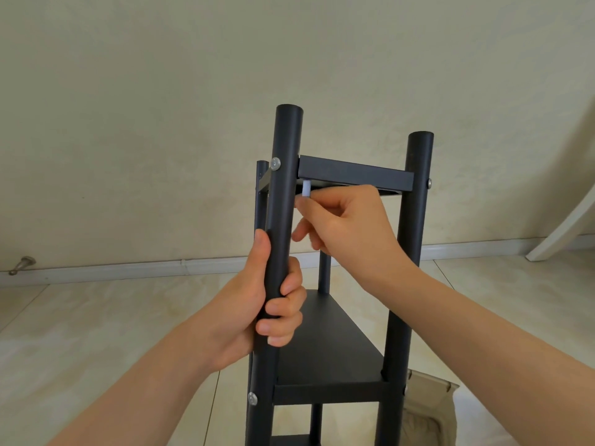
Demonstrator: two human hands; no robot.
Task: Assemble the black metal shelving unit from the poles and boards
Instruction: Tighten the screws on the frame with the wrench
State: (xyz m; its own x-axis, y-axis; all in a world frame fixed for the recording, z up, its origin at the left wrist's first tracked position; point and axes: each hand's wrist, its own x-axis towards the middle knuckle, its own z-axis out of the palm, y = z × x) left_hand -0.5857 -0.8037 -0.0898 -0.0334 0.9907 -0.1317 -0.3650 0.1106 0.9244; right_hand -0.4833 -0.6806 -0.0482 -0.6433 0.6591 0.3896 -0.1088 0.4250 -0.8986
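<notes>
The black metal shelving unit stands upright in front of me. My left hand (257,304) grips the near left pole (283,194) below the top board (354,173). My right hand (347,226) pinches a small white piece (306,189) just under the top board's left corner, beside that pole. A silver bolt (275,163) joins pole and top board. The near right pole (410,252) rises on the right. A middle board (331,346) sits lower, with another bolt (252,398) on the left pole. Two rear poles are partly hidden.
A beige wall and white baseboard (128,268) run behind the unit. A metal door stop (22,263) sticks out at far left. A white curved furniture leg (563,226) stands at right. A beige fabric bag (428,413) lies on the tiled floor by the right pole.
</notes>
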